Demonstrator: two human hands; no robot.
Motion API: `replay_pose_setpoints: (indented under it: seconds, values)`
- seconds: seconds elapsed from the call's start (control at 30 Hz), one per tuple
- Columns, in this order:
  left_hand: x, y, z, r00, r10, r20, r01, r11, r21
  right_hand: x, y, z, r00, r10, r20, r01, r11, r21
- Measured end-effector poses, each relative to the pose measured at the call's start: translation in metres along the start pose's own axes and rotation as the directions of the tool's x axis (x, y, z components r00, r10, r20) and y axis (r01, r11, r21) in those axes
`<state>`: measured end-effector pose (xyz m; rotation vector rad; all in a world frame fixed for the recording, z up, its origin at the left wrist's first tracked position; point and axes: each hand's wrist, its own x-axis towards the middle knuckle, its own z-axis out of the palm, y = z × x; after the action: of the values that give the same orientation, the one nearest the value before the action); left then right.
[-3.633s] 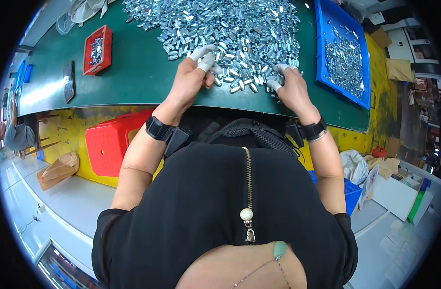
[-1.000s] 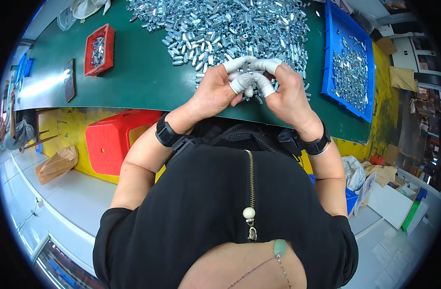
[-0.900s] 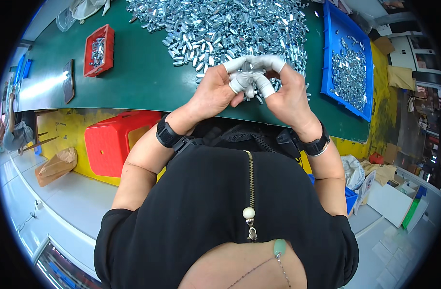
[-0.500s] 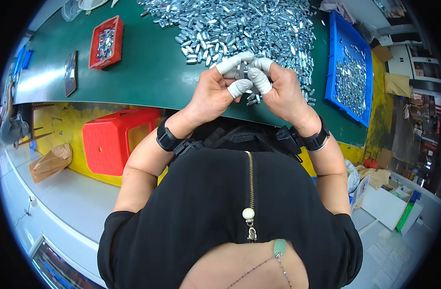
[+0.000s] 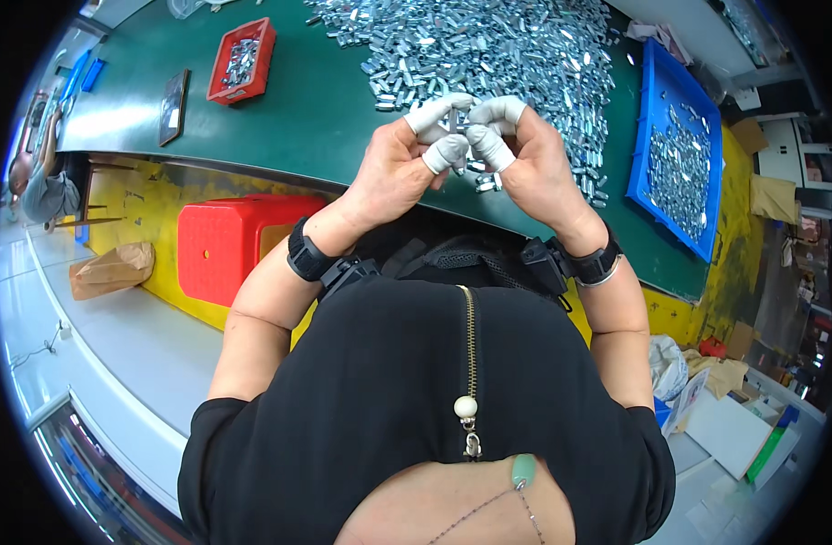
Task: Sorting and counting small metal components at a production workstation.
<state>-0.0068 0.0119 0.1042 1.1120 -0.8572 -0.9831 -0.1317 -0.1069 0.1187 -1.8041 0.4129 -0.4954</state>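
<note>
My left hand (image 5: pixel 396 173) and my right hand (image 5: pixel 538 168) meet over the near edge of the green table (image 5: pixel 298 136). White finger cots cover the thumbs and several fingers. Pinched between the fingertips is a small silver metal part (image 5: pixel 453 121), mostly hidden by them. Both hands are closed around it, thumbs toward me. Just beyond spreads a large heap of shiny metal parts (image 5: pixel 488 54), with a few loose pieces lying below my right fingers.
A blue tray (image 5: pixel 636 163) of metal parts stands at the right, a red bin (image 5: pixel 263 68) with some at the left. Beside the bin lies a dark flat device (image 5: pixel 172 109). Below are a red stool (image 5: pixel 216 250) and a paper bag (image 5: pixel 116 271). Another person (image 5: pixel 48 191) is far left.
The whole view has shifted and turned slightly, so the table and trays appear farther right. My hands stay together at the metal part, with small finger movements.
</note>
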Motion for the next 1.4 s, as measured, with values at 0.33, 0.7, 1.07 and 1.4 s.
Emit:
replay_pose_setpoints:
  seconds: [0.33,0.7,1.07,1.4]
  values:
    - [0.023,-0.021,0.054,0.931,-0.131,0.342,0.152,0.988,-0.035,-0.061,0.012,-0.041,0.976,0.007,-0.217,-0.01,1.0,-0.011]
    - [0.037,-0.039,0.018,0.979,-0.19,0.075,0.196,0.977,-0.084,-0.024,0.017,-0.016,0.973,-0.035,-0.229,-0.018,0.975,-0.222]
    - [0.033,-0.049,-0.052,0.96,-0.228,-0.162,0.184,0.95,-0.251,-0.072,0.08,-0.161,0.813,-0.057,-0.579,-0.489,0.471,-0.734]
    - [0.033,-0.048,-0.046,0.964,-0.242,-0.111,0.209,0.945,-0.251,-0.108,0.096,-0.106,0.757,0.236,-0.609,-0.637,0.472,-0.609]
